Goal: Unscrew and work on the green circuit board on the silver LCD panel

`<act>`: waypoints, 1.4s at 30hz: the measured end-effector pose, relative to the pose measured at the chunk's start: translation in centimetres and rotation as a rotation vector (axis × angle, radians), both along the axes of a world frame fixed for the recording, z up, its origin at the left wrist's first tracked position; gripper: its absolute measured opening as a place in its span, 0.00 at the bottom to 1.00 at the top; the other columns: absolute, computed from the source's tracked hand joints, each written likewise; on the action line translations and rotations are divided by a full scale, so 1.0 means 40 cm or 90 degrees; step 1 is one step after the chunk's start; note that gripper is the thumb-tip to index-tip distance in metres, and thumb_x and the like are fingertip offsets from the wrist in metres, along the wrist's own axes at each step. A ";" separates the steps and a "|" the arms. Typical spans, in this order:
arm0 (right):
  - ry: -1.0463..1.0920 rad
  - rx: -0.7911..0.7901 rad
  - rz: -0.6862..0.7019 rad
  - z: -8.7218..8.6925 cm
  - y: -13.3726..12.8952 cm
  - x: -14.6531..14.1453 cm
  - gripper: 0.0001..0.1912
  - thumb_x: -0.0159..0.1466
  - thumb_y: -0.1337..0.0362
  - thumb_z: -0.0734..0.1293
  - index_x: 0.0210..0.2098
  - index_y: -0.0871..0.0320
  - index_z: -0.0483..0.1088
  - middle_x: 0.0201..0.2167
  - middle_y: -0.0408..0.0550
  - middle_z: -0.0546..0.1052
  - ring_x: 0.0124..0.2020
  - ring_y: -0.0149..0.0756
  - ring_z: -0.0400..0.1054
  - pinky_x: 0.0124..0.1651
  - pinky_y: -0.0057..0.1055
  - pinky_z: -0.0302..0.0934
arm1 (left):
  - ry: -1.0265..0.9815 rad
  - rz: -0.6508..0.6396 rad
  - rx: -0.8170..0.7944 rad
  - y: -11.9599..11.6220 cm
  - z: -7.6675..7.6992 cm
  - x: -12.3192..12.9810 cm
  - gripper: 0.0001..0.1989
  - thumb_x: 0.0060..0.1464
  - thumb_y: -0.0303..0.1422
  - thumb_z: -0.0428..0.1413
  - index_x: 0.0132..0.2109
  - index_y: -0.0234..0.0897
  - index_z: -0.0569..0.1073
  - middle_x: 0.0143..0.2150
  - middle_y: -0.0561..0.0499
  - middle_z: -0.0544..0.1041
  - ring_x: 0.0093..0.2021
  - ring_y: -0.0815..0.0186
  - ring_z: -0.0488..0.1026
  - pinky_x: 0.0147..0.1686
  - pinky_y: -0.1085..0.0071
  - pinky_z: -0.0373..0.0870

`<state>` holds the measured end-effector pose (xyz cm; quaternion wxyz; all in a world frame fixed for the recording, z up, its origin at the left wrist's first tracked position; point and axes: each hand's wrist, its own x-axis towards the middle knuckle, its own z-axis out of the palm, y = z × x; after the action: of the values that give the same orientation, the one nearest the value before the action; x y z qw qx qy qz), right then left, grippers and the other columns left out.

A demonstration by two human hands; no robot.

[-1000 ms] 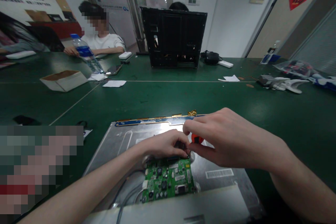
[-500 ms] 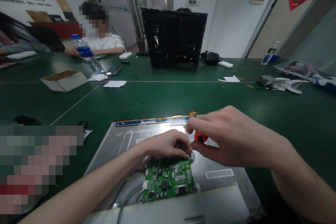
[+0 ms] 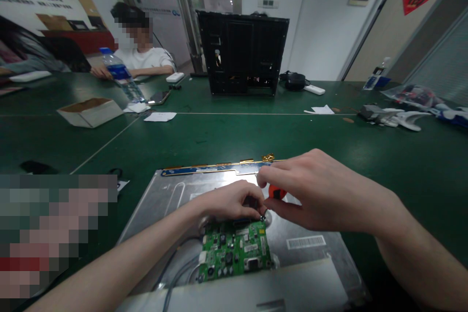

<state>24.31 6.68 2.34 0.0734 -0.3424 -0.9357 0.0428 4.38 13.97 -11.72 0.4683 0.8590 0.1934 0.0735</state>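
A green circuit board [image 3: 237, 248] lies on the silver metal back of a panel [image 3: 303, 253]. My left hand [image 3: 237, 200] rests at the board's upper edge, its fingers bent in a pinch at the upper right corner; what they hold is too small to tell. My right hand [image 3: 303, 190] is closed round a small red-orange and black tool [image 3: 277, 192], just right of my left fingertips. The tool's tip is near that corner. A blue strip board [image 3: 204, 170] runs along the panel's far edge.
A black monitor housing [image 3: 244, 53] stands at the back. To the left are an open box [image 3: 90, 111], a tilted bottle [image 3: 122, 78], a phone [image 3: 159, 98] and a seated person [image 3: 146, 61]. White scraps [image 3: 393, 116] lie at the right.
My right hand and the red-orange tool have shifted slightly to the left. My left hand has stayed in place at the board's corner.
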 end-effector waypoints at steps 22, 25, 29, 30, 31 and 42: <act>-0.001 -0.015 0.011 -0.002 0.000 -0.003 0.03 0.66 0.64 0.62 0.35 0.56 0.65 0.30 0.41 0.74 0.27 0.30 0.62 0.27 0.30 0.44 | -0.006 -0.004 0.004 0.003 -0.003 0.002 0.06 0.53 0.34 0.61 0.37 0.36 0.76 0.31 0.52 0.75 0.32 0.62 0.72 0.32 0.72 0.67; -0.008 -0.001 -0.008 -0.005 0.002 -0.003 0.05 0.65 0.62 0.65 0.35 0.56 0.65 0.29 0.41 0.74 0.26 0.31 0.62 0.27 0.30 0.43 | -0.004 0.002 0.009 0.001 -0.004 0.001 0.07 0.54 0.34 0.60 0.36 0.35 0.75 0.31 0.52 0.75 0.32 0.62 0.72 0.32 0.72 0.66; -0.017 0.003 -0.002 -0.004 -0.001 -0.002 0.04 0.67 0.63 0.63 0.35 0.55 0.64 0.28 0.40 0.73 0.25 0.31 0.61 0.27 0.30 0.43 | -0.009 -0.009 0.001 0.002 -0.001 0.003 0.06 0.52 0.34 0.61 0.35 0.36 0.75 0.29 0.53 0.74 0.31 0.63 0.71 0.30 0.72 0.65; -0.014 -0.005 0.004 -0.003 -0.003 -0.002 0.02 0.66 0.64 0.62 0.36 0.55 0.64 0.29 0.40 0.73 0.26 0.31 0.61 0.27 0.30 0.44 | -0.013 -0.010 -0.004 0.003 0.000 0.003 0.06 0.52 0.33 0.61 0.36 0.36 0.75 0.30 0.53 0.75 0.31 0.63 0.72 0.31 0.72 0.65; -0.011 -0.014 0.010 -0.001 -0.004 -0.002 0.01 0.66 0.65 0.62 0.37 0.56 0.64 0.31 0.41 0.73 0.27 0.31 0.62 0.27 0.30 0.45 | -0.016 -0.009 -0.010 0.003 -0.001 0.003 0.06 0.52 0.33 0.61 0.37 0.36 0.75 0.32 0.52 0.76 0.32 0.62 0.72 0.32 0.72 0.66; -0.012 0.008 0.007 -0.003 -0.003 -0.003 0.03 0.66 0.65 0.62 0.35 0.56 0.65 0.28 0.41 0.72 0.25 0.30 0.59 0.27 0.31 0.43 | -0.023 -0.025 0.009 0.005 0.007 0.003 0.06 0.54 0.33 0.61 0.38 0.36 0.77 0.30 0.53 0.75 0.32 0.63 0.71 0.32 0.72 0.65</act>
<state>24.19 6.54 2.22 0.0668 -0.3369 -0.9386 0.0341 4.49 14.17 -11.45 0.4673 0.8643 0.1676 0.0815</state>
